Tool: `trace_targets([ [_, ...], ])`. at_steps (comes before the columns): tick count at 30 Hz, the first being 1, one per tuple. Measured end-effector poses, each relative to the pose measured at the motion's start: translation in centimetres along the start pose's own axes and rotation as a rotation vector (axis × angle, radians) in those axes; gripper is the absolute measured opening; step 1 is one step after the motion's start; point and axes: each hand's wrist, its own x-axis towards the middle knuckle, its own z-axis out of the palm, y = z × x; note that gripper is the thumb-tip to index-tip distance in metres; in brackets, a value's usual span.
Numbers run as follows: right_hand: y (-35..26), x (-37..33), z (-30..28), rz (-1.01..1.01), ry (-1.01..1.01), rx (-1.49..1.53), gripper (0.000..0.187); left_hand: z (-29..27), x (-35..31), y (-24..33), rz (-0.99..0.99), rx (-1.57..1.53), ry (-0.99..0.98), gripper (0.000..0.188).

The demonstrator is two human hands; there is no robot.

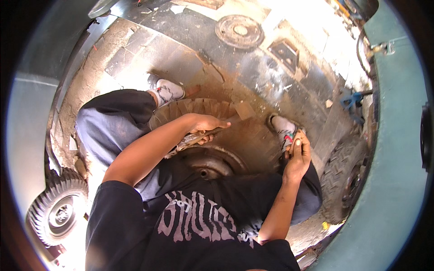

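Dark rubber tyre point(255, 147) between the knees, worn tool point(187, 140) in the left hand point(203, 124)

The tyre sits low in front of the seated person, between the two pale shoes point(169, 90); its tread blocks show along the far side, and a brownish metal rim point(217, 165) shows near the lap; the left hand is closed around the long, grey-brown tool, over the tyre; whether the tool touches the rubber, I cannot tell; the right hand point(298, 158) is near the right shoe, its fingers bent and drawn narrow toward the thumb; whether they pinch something small, I cannot tell; a tan, squarish piece point(244, 110) shows by the tyre's far edge; farther off, a round metal disc point(239, 31) lies near a dark plate point(285, 53); a chunky-treaded wheel point(58, 214) is at the left, and a blue-green panel point(393, 135) fills the right.
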Motion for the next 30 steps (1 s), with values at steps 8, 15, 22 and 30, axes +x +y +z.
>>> trace_targets([
  [8, 3.1, 0.6, -2.1, 0.102, 0.031, -0.055, 0.038, 2.4, -3.1, -6.4, 0.181, -0.420, -0.130, 0.074],
  [15, 3.6, 0.3, -3.5, 0.106, 0.016, 0.025, 0.029, 7.2, -4.0, -10.2, 0.265, -0.390, 0.176, 0.072],
  [22, 4.6, -0.8, 0.1, 0.152, -0.011, -0.138, 0.030, 9.9, -4.1, -10.0, 0.212, -0.044, 0.514, 0.060],
  [30, 4.7, 1.0, 13.6, -0.213, -0.175, -0.414, 0.026, 9.9, -3.3, -10.1, 0.245, -0.046, 0.553, 0.062],
])
